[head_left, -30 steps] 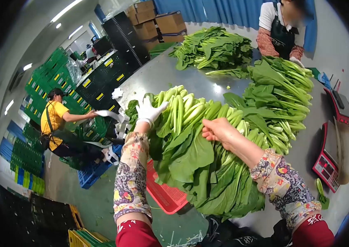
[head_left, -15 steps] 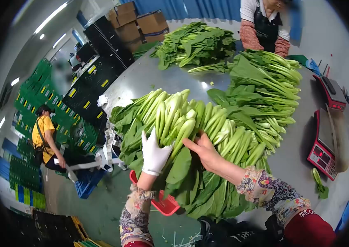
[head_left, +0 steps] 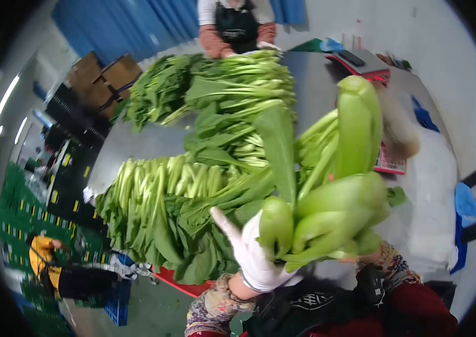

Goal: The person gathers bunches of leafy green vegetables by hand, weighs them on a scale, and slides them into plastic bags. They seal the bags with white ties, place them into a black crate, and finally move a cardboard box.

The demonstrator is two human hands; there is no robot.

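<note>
Close to the camera, several large bok choy (head_left: pixel 336 210) are lifted with their thick pale-green bases toward me. My left hand (head_left: pixel 252 255), in a white glove, grips them from the left; one finger sticks out and the rest are hidden behind the stalks. My right hand (head_left: pixel 329 177) is mostly covered by the bunch; only a bit of skin shows among the stalks, and its wrist comes in from below right. Left of my hands lies a row of bok choy (head_left: pixel 154 177) along the table edge. Another long pile of bok choy (head_left: pixel 249 84) runs toward the far side.
A person in a dark apron (head_left: pixel 237 28) stands across the metal table (head_left: pixel 117 140). Two red scales (head_left: pixel 361 64) are at the right, partly hidden. Clear plastic bags (head_left: pixel 431 196) lie at the right edge. Green crates (head_left: pixel 19 196) and a person in yellow (head_left: pixel 41 255) are at left.
My hands have moved up and right from the row, and bok choy is now lifted close to the camera. My view has turned right. The person in yellow has bent forward.
</note>
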